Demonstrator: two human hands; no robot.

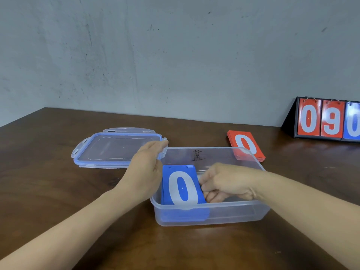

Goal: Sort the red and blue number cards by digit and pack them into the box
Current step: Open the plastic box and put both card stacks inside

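Clear plastic box [214, 215], one, on wooden table [58, 191], holding one blue card stack [183, 188], top digit 0, at its left end. One red card stack [246, 145], top 0, on table behind box. One lid [116, 147], left. One scoreboard stand [327, 119], far right. Left hand [148, 168], fingers straight, at box's left rim; right hand [228, 182] inside, fingers gripping blue stack's right edge.

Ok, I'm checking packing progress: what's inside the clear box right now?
A blue card stack showing 0 lies at the left end of the clear box; the right hand holds its right edge. Lower cards' digits are covered.
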